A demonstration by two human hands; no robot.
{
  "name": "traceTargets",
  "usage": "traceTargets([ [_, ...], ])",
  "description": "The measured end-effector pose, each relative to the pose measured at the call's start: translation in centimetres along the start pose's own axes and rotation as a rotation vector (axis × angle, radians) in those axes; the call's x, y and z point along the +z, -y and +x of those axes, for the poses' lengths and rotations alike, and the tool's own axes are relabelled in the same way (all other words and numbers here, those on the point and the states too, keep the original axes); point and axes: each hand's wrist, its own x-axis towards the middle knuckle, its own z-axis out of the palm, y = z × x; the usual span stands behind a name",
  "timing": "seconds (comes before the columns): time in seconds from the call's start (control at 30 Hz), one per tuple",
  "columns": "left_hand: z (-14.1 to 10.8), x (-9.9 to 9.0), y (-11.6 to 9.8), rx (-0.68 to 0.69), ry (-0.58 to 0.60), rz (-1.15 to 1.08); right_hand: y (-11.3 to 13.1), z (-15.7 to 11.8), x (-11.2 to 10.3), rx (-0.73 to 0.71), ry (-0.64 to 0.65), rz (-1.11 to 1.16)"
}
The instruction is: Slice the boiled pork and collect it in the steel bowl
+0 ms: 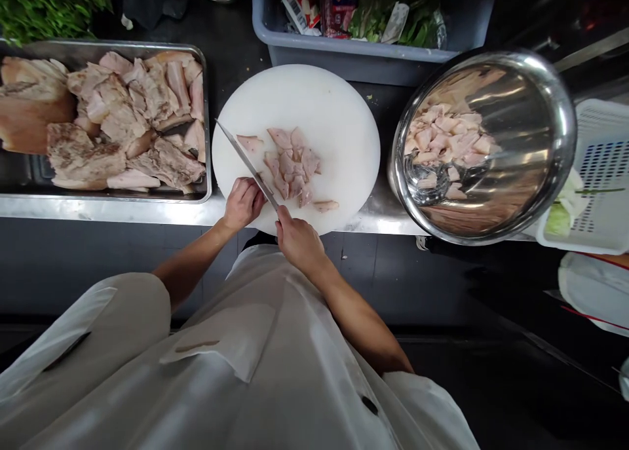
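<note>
Gripping the knife (246, 158) firmly by its handle in the right hand (301, 242), with the long blade slanting forward and left across the round cutting board (344, 122). Curling the fingers of the left hand (243, 204) close together beside the blade, at the near left of the board; cannot tell whether with meat pinched beneath.

Lying on the board, just right of the blade: a loose cluster of thin meat slices (293, 168), with one slice apart near the blade and another toward the near edge. Likely to feel light, soft, floppy and slightly greasy, prone to sliding or clinging together. Best scooped from below or pinched flat, with fingertips tucked back from the edge. As for the knife, stiff and probably moderately heavy; best held only by the handle.

To the left, in a metal tray (207, 129), large chunks of meat (118, 106), seemingly heavier and firmer. To the right, in a steel bowl (523, 149), a heap of small cut pieces (447, 132). Beyond the board, in a grey bin (344, 44), leafy greens (422, 18) and packets (339, 11). At far right, in a white basket (607, 122), pale vegetable pieces (560, 217).
</note>
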Motion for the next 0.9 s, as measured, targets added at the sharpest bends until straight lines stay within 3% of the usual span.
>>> traceTargets([
  [0.2,0.1,0.0,-0.3,-0.043,0.018,-0.029,-1.6,-4.6,1.1,0.128,0.133,0.007],
  [0.4,0.1,0.0,-0.2,-0.020,0.004,-0.055,-0.4,-1.1,0.8,0.032,0.015,0.028],
  [0.6,-0.1,0.2,-0.1,-0.018,0.017,-0.038,-2.1,-5.1,2.5,0.150,0.108,0.040],
  [0.8,-0.5,0.3,0.1,-0.014,-0.016,0.012,-1.7,0.1,0.8,0.036,-0.044,0.059],
  [0.9,-0.8,0.5,0.6,-0.037,-0.011,0.023,-1.8,-2.1,0.4,0.068,-0.028,-0.005],
])
